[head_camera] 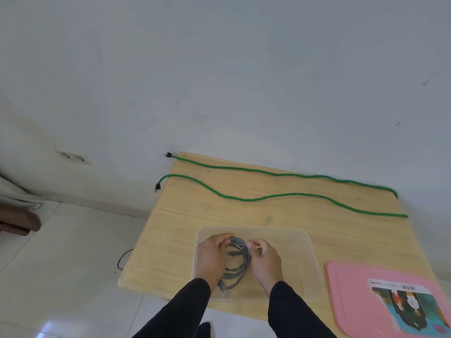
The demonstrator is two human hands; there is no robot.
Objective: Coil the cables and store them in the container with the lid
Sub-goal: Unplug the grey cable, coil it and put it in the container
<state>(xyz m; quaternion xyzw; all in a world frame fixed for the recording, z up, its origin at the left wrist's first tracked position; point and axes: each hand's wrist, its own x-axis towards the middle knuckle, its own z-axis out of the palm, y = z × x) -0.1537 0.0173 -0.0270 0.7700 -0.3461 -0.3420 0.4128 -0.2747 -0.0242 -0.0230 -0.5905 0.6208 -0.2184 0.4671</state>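
A clear plastic container (302,250) sits at the near edge of the wooden table (185,215). Both of my hands are inside it, holding a coiled grey cable (240,257). My left hand (212,254) grips the coil's left side and my right hand (264,258) grips its right side. One grey plug end hangs near the container's front wall. A long green cable (280,197) lies uncoiled in two wavy runs across the far half of the table, its ends hanging off the left edge. The pink lid (361,289) lies flat to the right of the container.
The table's far edge stands against a white wall. A wall socket (73,156) is low on the wall at left. White floor tiles lie to the left, with a thin black wire (123,258) on them. A printed label covers part of the lid.
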